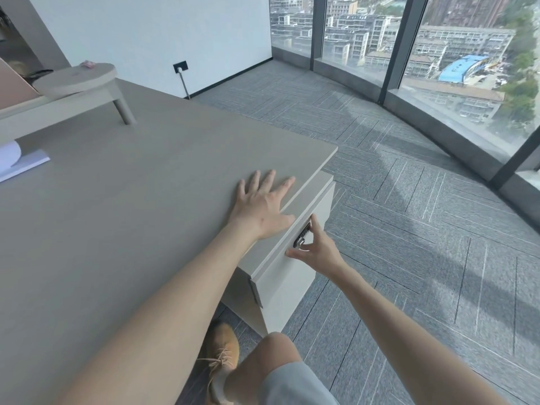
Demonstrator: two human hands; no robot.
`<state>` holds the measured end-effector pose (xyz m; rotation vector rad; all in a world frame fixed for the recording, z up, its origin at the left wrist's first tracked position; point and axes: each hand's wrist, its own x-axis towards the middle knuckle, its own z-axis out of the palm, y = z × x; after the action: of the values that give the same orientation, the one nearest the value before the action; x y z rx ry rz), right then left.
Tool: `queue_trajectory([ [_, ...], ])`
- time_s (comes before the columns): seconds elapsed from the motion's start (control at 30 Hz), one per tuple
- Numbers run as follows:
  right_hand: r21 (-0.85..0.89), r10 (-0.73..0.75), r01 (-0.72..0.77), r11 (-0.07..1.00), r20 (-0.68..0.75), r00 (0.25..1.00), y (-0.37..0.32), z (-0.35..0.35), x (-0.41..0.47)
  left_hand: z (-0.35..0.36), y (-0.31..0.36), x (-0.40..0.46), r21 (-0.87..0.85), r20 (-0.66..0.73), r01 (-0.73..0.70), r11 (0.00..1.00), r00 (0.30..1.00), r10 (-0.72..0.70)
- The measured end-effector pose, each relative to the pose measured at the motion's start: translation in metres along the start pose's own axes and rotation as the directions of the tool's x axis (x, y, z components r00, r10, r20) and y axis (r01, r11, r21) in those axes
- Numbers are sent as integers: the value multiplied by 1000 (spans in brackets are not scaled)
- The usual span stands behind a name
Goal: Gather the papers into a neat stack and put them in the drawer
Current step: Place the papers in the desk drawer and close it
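Note:
White papers lie at the far left edge of the grey desk, one sheet curled up. My left hand rests flat on the desk's right corner, fingers spread. Under that corner sits the pale drawer unit; its top drawer front looks closed. My right hand is at the drawer's black and silver lock, thumb and fingers curved around it. I cannot tell whether the fingers pinch the lock or only touch it.
A round raised shelf on a leg stands at the back left of the desk. Grey carpet spreads to the right, up to floor-to-ceiling windows. My knee and tan shoe are below the desk edge.

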<state>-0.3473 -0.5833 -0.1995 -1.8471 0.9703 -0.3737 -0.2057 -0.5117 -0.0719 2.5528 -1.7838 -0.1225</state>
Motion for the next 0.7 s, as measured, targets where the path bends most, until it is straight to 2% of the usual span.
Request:
queue_trajectory([
  [0.33, -97, 35, -37, 995, -21, 999, -9, 4, 11, 3, 3, 0, 41, -10, -6, 999, 1000, 6],
  [0.53, -93, 85, -87, 992, -26, 996, -7, 5, 14, 2, 3, -1, 23, -17, -6, 1000, 1000, 6],
  [0.7, -114, 71, -73, 991, -26, 997, -10, 4, 12, 2, 3, -2, 9, -25, -4, 1000, 1000, 4],
])
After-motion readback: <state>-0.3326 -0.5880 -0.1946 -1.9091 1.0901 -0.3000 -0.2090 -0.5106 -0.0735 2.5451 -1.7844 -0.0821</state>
